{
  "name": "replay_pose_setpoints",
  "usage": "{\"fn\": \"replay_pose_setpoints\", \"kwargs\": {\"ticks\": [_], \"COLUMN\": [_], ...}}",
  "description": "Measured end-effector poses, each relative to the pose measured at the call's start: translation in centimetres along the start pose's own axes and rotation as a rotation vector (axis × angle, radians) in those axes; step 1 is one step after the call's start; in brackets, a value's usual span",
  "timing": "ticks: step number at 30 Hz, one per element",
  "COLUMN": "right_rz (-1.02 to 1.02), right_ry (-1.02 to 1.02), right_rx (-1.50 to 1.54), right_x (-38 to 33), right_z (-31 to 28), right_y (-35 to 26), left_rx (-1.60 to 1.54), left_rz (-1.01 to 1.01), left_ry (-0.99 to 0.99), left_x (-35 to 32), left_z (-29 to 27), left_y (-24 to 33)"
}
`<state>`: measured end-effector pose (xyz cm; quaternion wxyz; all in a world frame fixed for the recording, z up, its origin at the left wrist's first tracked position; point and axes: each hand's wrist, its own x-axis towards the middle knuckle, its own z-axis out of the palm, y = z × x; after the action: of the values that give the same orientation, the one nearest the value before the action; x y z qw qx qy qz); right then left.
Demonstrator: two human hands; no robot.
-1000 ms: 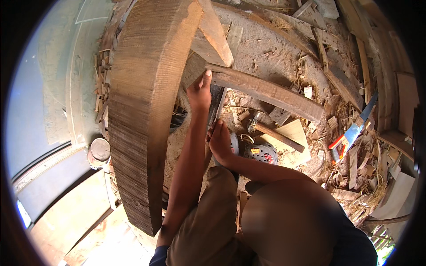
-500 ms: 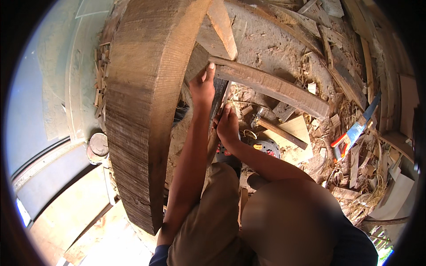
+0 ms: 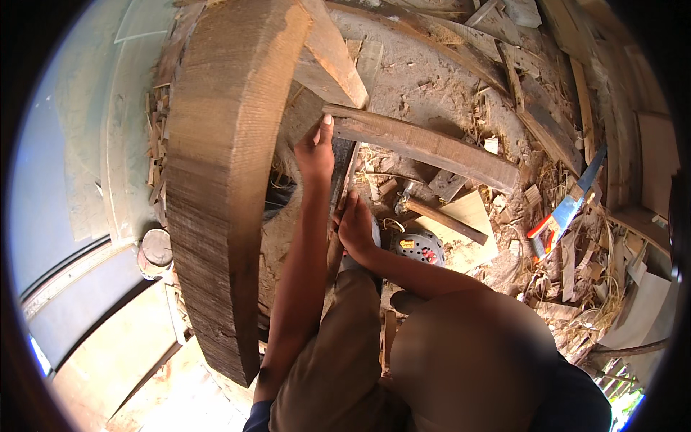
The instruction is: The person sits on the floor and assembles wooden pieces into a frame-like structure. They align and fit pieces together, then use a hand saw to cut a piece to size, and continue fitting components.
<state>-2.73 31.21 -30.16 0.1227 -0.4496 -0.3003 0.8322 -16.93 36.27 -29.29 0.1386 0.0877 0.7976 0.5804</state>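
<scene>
While my left hand (image 3: 314, 155) grips end of wooden beam (image 3: 432, 148), my right hand (image 3: 356, 229) curls at dark strip (image 3: 345, 160); hold: cannot tell.

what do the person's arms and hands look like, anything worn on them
The left hand and right hand are ungloved, with no ring or watch discernible. The left forearm and right forearm are bare; a dark blue sleeve shows on the left arm.
</scene>
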Motion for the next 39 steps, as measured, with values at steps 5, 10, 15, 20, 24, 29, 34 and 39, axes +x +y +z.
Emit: {"fn": "replay_pose_setpoints", "kwargs": {"ticks": [5,10,15,20,24,29,34,39], "right_rz": [-0.025,-0.05,-0.064,-0.019,-0.018,-0.035,-0.052,0.009], "right_ry": [0.01,0.046,0.036,0.039,-0.002,0.026,0.024,0.02], "right_rx": [-0.072,-0.146,-0.173,-0.062,-0.057,0.034,0.021,0.037], "right_x": [1.2,0.6,0.2,-1.2,-0.8,0.9,2.4,0.4], "right_z": [-0.5,-0.5,-0.7,-0.8,-1.7,-0.5,-0.7,-1.0], "right_y": [-0.5,-1.3,-1.2,1.2,1.0,-0.2,-0.6,-0.2], "left_rx": [-0.018,0.122,-0.031,-0.086,-0.082,-0.075,-0.029,-0.033], "left_rz": [0.035,0.026,0.05,0.037,0.052,0.042,-0.006,-0.028], "left_ry": [0.015,-0.008,0.006,0.026,0.01,-0.01,-0.016,-0.042], "left_x": [-0.5,-0.5,-0.6,-0.3,-0.1,-0.2,-0.7,-0.5], "left_z": [0.5,0.5,0.7,0.4,0.4,0.4,0.2,0.4], "left_y": [-0.2,0.6,-0.4,-1.0,-1.3,-1.0,0.3,-0.4]}}
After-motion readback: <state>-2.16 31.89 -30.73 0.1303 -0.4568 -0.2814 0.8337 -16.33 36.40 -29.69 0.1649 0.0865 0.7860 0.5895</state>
